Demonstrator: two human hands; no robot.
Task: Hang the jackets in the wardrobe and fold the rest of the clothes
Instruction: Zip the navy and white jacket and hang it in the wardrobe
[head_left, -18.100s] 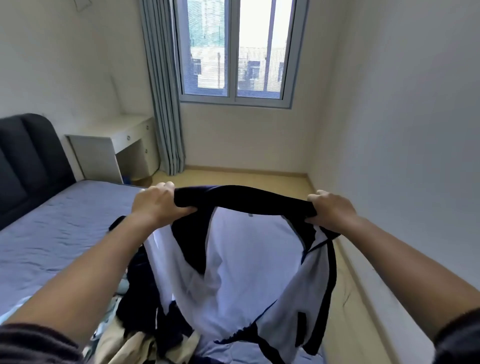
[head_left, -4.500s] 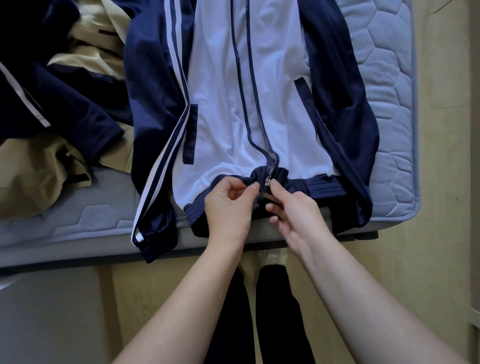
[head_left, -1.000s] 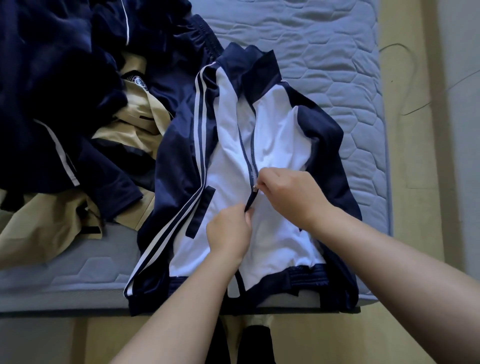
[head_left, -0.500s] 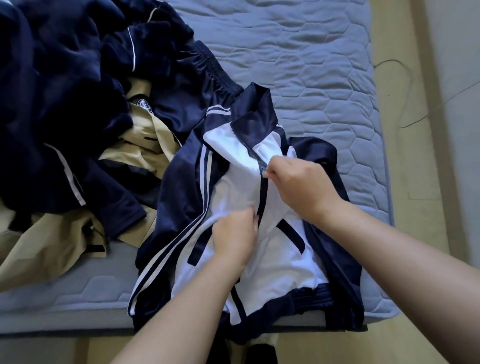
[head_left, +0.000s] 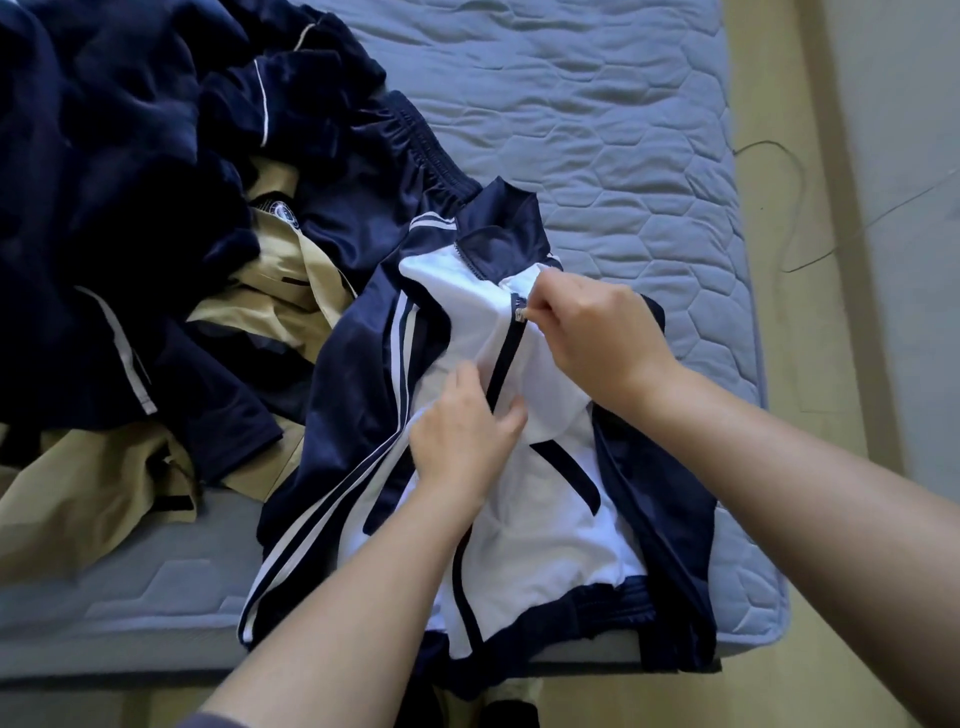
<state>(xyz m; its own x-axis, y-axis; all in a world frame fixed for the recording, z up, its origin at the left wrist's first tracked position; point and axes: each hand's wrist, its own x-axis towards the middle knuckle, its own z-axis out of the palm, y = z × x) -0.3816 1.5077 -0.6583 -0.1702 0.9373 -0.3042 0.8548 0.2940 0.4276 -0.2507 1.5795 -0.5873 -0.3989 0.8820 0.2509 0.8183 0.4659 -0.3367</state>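
Note:
A white and navy track jacket (head_left: 550, 525) lies front-up at the bed's near edge, its hem hanging over the side. My right hand (head_left: 592, 332) pinches the zipper pull (head_left: 519, 313) just below the navy collar (head_left: 498, 234). Lower down, my left hand (head_left: 462, 441) grips the white front fabric beside the closed zipper. The zip is shut from the hem up to the pull.
A heap of navy garments (head_left: 130, 182) and a beige garment (head_left: 270, 291) covers the left of the blue quilted mattress (head_left: 597, 104). Wooden floor and a thin cable (head_left: 800, 208) run along the right, next to the wall.
My right hand has drawn the zipper pull up the jacket front, from mid-chest to just below the collar. The left hand has kept its hold on the fabric lower down.

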